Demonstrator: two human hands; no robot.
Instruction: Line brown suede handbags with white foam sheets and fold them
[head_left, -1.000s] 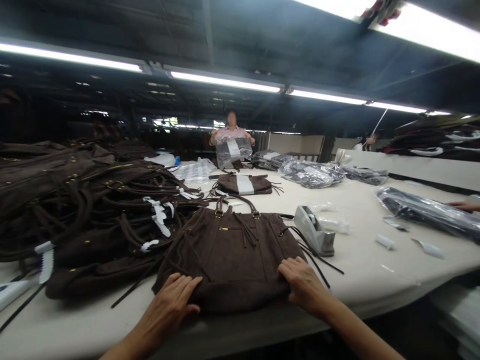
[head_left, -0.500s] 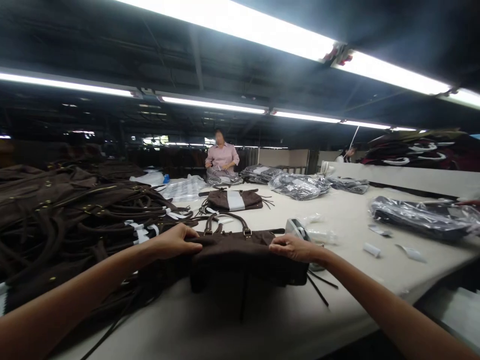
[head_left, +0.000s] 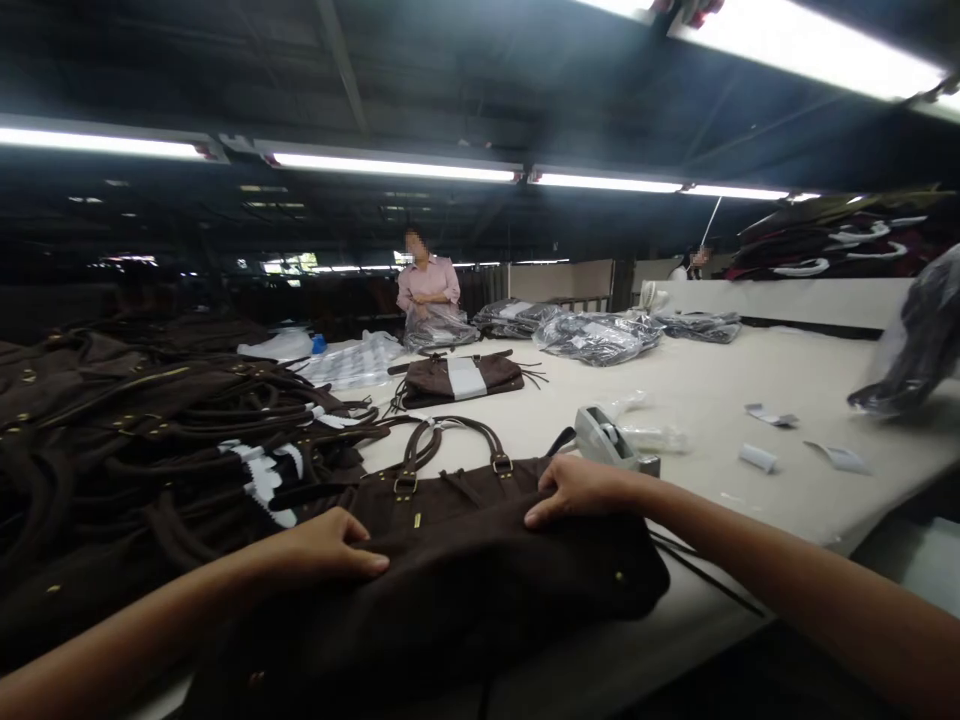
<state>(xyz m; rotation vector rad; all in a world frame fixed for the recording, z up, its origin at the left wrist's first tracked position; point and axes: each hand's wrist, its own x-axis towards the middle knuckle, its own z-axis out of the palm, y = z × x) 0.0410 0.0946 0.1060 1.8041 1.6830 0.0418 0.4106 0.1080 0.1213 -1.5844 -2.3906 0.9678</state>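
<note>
A dark brown handbag (head_left: 465,560) lies at the table's near edge, its bottom tilted toward me and its two handles pointing away. My left hand (head_left: 341,550) grips its left side, thumb on top and the other fingers hidden by the fabric. On the right side of the bag, my right hand (head_left: 574,490) pinches the material in the same way. Just behind my right hand stands a grey tape dispenser (head_left: 611,440). Beyond the handles lies another brown handbag (head_left: 465,378) with a white paper band around it.
A heap of brown handbags (head_left: 112,430) covers the left side. Plastic-wrapped bags (head_left: 596,335) lie farther back, near a person in a pink shirt (head_left: 429,285). Paper scraps (head_left: 757,458) lie to the right. A plastic-wrapped bag (head_left: 911,340) is raised at the right edge.
The handbag has come closer to me and its bottom has tipped up into view. Both hands moved with it. At right, the wrapped bag has been lifted off the table.
</note>
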